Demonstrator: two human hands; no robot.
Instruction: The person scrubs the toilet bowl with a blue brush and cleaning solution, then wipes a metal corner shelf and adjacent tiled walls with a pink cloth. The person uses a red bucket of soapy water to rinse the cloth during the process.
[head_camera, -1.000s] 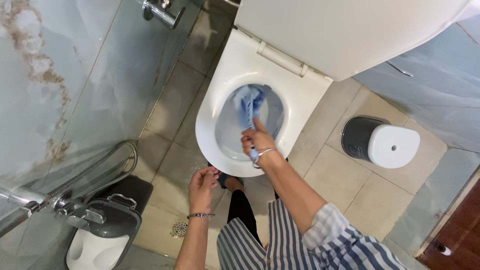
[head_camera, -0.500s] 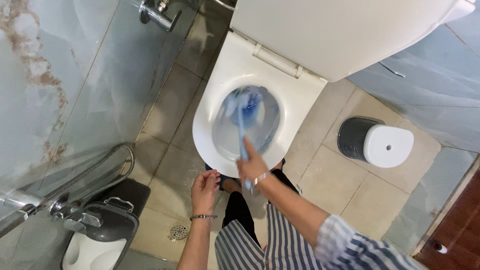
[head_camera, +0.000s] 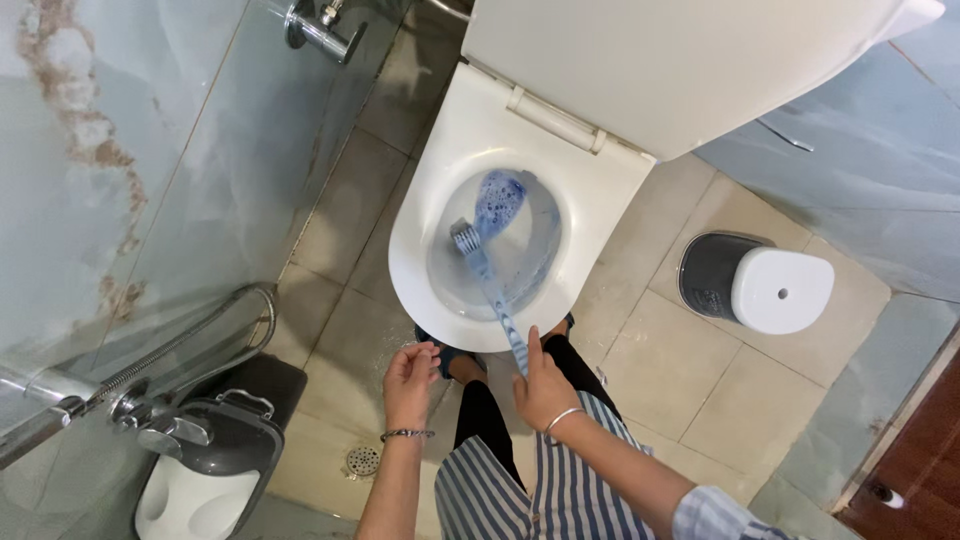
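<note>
A white toilet (head_camera: 440, 170) with its lid raised stands ahead, its bowl streaked with blue cleaner (head_camera: 499, 198). My right hand (head_camera: 541, 385) grips the end of a blue-and-white toilet brush (head_camera: 487, 278), whose head rests inside the bowl at the left. My left hand (head_camera: 408, 378), wearing a bracelet, hovers near the front rim of the seat with loosely curled fingers and holds nothing.
A grey and white pedal bin (head_camera: 755, 286) stands on the tiled floor at the right. A second bin (head_camera: 205, 460) sits at lower left under a shower hose (head_camera: 170, 350) and tap. A glass panel (head_camera: 140, 140) lines the left. A floor drain (head_camera: 360, 460) is near my feet.
My right hand has drawn back toward me from over the bowl to the seat's front edge, and the brush head moved from the bowl's middle to its left side.
</note>
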